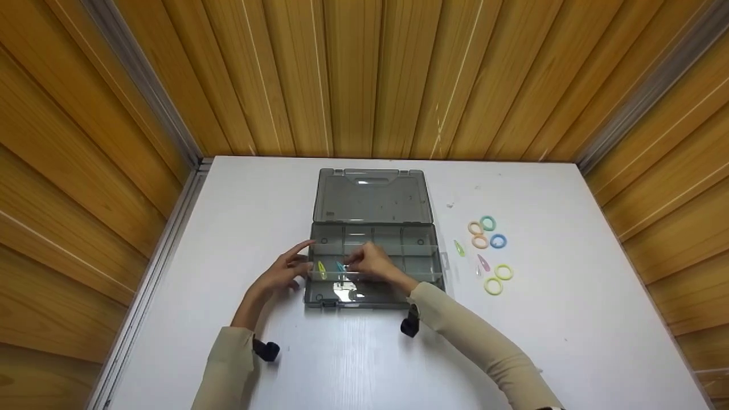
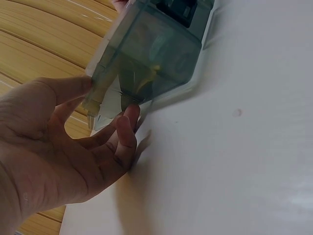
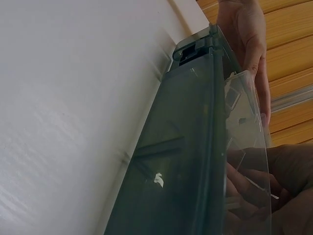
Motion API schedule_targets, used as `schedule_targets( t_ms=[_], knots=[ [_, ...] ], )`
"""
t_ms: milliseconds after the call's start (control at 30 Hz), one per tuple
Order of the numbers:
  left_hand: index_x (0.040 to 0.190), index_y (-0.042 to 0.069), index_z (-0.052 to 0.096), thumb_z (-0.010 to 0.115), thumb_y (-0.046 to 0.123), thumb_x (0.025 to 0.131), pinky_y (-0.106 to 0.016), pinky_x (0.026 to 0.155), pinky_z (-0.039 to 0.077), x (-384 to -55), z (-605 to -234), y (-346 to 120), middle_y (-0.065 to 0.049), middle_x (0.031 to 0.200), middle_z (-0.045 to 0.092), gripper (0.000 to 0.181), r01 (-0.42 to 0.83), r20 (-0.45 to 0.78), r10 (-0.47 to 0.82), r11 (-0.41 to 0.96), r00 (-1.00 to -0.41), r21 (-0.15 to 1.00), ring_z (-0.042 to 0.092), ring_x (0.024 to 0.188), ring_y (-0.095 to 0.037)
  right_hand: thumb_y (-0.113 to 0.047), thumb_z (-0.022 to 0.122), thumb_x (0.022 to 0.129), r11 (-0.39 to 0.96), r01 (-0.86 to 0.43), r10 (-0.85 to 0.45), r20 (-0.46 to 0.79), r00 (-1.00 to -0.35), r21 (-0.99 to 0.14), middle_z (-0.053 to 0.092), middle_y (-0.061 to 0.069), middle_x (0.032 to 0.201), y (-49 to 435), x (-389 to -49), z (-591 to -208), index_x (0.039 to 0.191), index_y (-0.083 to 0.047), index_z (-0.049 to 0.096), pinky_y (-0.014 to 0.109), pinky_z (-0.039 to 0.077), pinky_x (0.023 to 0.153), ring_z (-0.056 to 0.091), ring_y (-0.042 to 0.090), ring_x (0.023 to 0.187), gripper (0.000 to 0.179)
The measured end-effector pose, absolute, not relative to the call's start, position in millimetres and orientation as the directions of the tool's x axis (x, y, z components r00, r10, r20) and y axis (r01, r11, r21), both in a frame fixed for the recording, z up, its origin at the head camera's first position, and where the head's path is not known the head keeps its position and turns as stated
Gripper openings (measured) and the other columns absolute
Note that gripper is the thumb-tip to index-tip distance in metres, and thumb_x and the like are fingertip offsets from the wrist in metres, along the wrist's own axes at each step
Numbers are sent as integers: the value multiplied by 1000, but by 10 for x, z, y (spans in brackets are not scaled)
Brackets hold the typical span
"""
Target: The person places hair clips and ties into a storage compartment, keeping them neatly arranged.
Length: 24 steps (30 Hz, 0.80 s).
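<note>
A grey see-through compartment box (image 1: pixel 370 306) lies with its lid (image 1: pixel 373 199) folded back. My left hand (image 1: pixel 280 274) is at the box's left side, its fingertips touching the rim and side wall. My right hand (image 1: pixel 373 262) reaches into the middle row, fingers curled, pinching a blue hair clip (image 1: pixel 340 266) by its right end. To the left of that clip, a yellow-green hair clip (image 1: pixel 322 270) sits in the same row. In the right wrist view, a clear divider (image 3: pixel 247 122) stands in front of the right fingers, and the clip cannot be made out there.
Right of the box lie a green hair clip (image 1: pixel 459 248), a pink hair clip (image 1: pixel 483 262) and a pale clip (image 1: pixel 478 271). Several coloured hair ties, among them a blue one (image 1: pixel 498 241) and a yellow one (image 1: pixel 493 286), lie beside them. Wood-pattern walls (image 1: pixel 353 80) enclose the white table (image 1: pixel 239 199).
</note>
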<state>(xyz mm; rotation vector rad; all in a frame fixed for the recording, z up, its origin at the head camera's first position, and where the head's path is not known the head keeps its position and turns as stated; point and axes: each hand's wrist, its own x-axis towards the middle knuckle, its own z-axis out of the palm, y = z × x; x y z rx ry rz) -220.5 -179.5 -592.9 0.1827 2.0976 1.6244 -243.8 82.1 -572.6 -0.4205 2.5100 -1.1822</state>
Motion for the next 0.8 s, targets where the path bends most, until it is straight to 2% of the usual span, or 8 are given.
schedule_targets(
  t_ms=[300,567,667,800],
  knots=[
    [162,23,30,58,21,105,-31,63,51,-2197,-5932,-1794,-31,152,42,63,-171,-283,390,299,-876,939,63,96,-22,5,75,85,596,-96,-399,-190,-897,-797,79,19,96,792,-2430,-5737,100,5,79,30,60,75,75,26,84,15],
    [161,25,32,60,21,104,-31,65,52,-2184,-5919,-1781,-29,148,46,64,-191,-300,370,303,-879,934,63,98,-24,1,77,86,584,-94,-417,-199,-887,-806,79,17,97,797,-2428,-5729,102,3,78,30,61,78,75,26,85,17],
    [161,25,32,59,21,104,-31,65,53,-2193,-5917,-1778,-29,148,46,63,-185,-296,371,308,-880,933,63,98,-23,-1,77,86,569,-90,-425,-199,-883,-818,79,17,98,835,-2435,-5686,104,2,78,27,59,77,74,20,81,18],
    [161,24,33,58,21,104,-32,65,53,-2203,-5910,-1787,-31,149,44,62,-173,-293,369,324,-882,930,63,100,-24,0,74,88,533,-102,-448,-178,-876,-840,78,20,101,922,-2432,-5588,109,4,76,22,57,69,68,11,74,22]
  ],
)
